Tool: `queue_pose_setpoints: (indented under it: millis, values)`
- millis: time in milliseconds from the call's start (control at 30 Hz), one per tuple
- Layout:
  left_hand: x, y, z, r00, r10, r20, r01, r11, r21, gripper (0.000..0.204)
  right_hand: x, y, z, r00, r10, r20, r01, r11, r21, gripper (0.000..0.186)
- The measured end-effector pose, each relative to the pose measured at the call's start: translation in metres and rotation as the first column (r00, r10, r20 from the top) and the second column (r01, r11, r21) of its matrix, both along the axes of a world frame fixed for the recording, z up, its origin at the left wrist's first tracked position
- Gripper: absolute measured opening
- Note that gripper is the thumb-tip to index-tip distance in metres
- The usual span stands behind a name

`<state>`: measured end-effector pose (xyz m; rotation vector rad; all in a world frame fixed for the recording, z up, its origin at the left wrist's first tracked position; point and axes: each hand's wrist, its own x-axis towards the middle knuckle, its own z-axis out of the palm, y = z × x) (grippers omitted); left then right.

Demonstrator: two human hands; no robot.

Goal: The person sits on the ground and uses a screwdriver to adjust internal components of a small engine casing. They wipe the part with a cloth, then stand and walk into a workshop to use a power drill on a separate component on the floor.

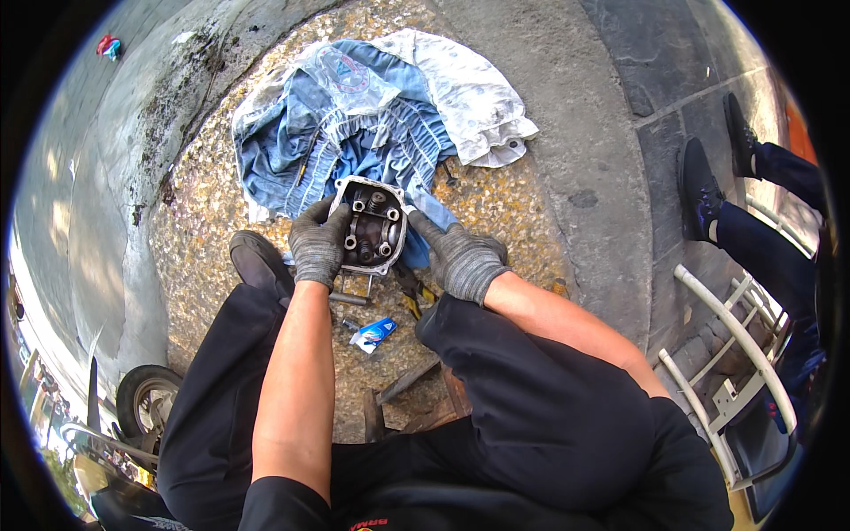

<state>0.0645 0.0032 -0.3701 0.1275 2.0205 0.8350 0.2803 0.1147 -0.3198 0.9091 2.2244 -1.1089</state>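
Between my hands is a metal engine cylinder head, its open side facing up, showing a dark oily cavity with springs and round bolt posts. My left hand, in a grey knit glove, grips its left wall with the thumb near the rim. My gloved right hand is against its right wall; some of those fingers are hidden below. Just beyond, a crumpled blue and white cloth garment lies on the ground, its near edge reaching the cylinder head.
Below the cylinder head lie yellow-handled pliers, a metal rod-like tool and a blue and white tube or packet. A thin screwdriver-like tool rests on the cloth. At right are a person's dark shoes and a metal-framed chair; a wheel stands lower left.
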Motion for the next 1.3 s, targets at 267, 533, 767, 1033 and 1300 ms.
queue_pose_setpoints:
  millis: [267, 533, 767, 1033, 1300]
  values:
    - [0.000, 0.002, 0.001, 0.997, 0.052, 0.052, -0.051, 0.999, -0.014, 0.038, -0.001, 0.000, -0.009, 0.976, -0.064, -0.207, 0.083, 0.993, 0.082, 0.063]
    - [0.002, 0.004, 0.004, 0.997, 0.060, 0.048, -0.060, 0.998, 0.002, 0.039, -0.009, 0.007, -0.009, 0.899, -0.109, -0.424, 0.169, 0.980, 0.105, 0.065]
    - [0.002, 0.006, 0.007, 0.999, 0.029, 0.033, -0.029, 1.000, -0.007, 0.038, -0.014, 0.017, 0.001, 0.996, -0.079, -0.039, 0.075, 0.991, -0.109, 0.064]
    - [0.003, 0.009, 0.013, 1.000, 0.007, 0.005, -0.007, 1.000, -0.017, 0.038, -0.010, 0.015, -0.005, 0.994, -0.109, -0.017, 0.104, 0.980, -0.170, 0.059]
    - [0.001, 0.007, 0.005, 1.000, 0.013, 0.013, -0.013, 1.000, -0.013, 0.038, -0.018, 0.024, -0.009, 0.998, -0.022, -0.052, 0.018, 0.996, -0.090, 0.068]
